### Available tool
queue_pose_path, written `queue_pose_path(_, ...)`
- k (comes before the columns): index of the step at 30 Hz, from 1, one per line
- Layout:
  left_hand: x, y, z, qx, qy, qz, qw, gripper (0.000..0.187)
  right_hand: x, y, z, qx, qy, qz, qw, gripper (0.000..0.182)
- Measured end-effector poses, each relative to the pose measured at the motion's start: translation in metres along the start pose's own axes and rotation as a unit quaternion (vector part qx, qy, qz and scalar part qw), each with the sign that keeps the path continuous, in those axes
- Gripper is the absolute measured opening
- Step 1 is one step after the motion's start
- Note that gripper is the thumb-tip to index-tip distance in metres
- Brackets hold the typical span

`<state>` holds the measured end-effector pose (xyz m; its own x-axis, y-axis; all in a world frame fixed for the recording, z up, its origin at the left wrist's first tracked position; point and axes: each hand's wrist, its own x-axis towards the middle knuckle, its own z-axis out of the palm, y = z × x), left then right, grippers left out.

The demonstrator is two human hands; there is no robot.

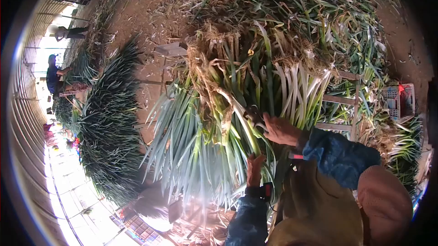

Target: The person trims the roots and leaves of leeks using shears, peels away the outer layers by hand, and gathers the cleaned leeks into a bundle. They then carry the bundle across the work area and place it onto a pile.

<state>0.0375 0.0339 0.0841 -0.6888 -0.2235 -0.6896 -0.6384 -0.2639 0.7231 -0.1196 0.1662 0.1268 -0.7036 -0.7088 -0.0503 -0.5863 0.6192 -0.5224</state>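
Observation:
My left hand (255, 169) is closed round the green part of a leek (238, 109), whose roots point up and away from me. Just above and to the right, my right hand (280, 129) grips a small dark tool (255, 117) against the stalk. Both hands are over a heap of leeks (196, 132) with long leaves hanging toward the lower left. More leeks with white stems (299, 86) lie beyond my right hand, brown roots at their ends.
Leaf waste (292, 4) covers the ground ahead. A large leek pile (109, 132) stands at left, with a person (53, 73) behind it and another person (70, 32) farther off. At right are a wooden frame (340, 100) and a plastic crate (399, 101).

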Motion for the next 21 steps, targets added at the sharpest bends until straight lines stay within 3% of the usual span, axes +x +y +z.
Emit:
queue_pose_path(5, -0.008, 0.008, 0.003, -0.018, 0.001, 0.011, 1.0, 0.033, -0.009, -0.013, -0.019, 0.048, -0.073, -0.012, 0.996, 0.061)
queue_pose_path(6, -0.006, 0.003, -0.001, -0.009, -0.006, 0.0, 1.0, 0.033, -0.014, -0.014, -0.017, 0.034, -0.125, 0.012, 0.991, 0.058)
queue_pose_path(9, -0.01, 0.01, 0.001, -0.024, 0.001, -0.014, 1.0, 0.035, -0.022, -0.014, -0.008, -0.015, -0.056, -0.019, 0.998, 0.054)
queue_pose_path(13, -0.013, 0.008, 0.001, -0.044, 0.025, 0.042, 0.998, 0.035, 0.016, -0.012, 0.001, 0.079, -0.083, 0.031, 0.993, 0.046)
queue_pose_path(18, -0.013, 0.015, 0.0, -0.041, 0.006, 0.001, 0.999, 0.034, 0.058, 0.014, 0.05, 0.102, -0.045, 0.035, 0.993, 0.042)
queue_pose_path(20, -0.014, 0.016, 0.0, -0.033, 0.0, -0.008, 0.999, 0.034, 0.051, 0.016, 0.038, -0.089, 0.055, -0.136, 0.985, 0.045)
queue_pose_path(21, -0.012, 0.012, -0.002, -0.028, -0.01, -0.001, 1.0, 0.034, 0.044, 0.014, 0.032, -0.085, 0.049, -0.138, 0.986, 0.047)
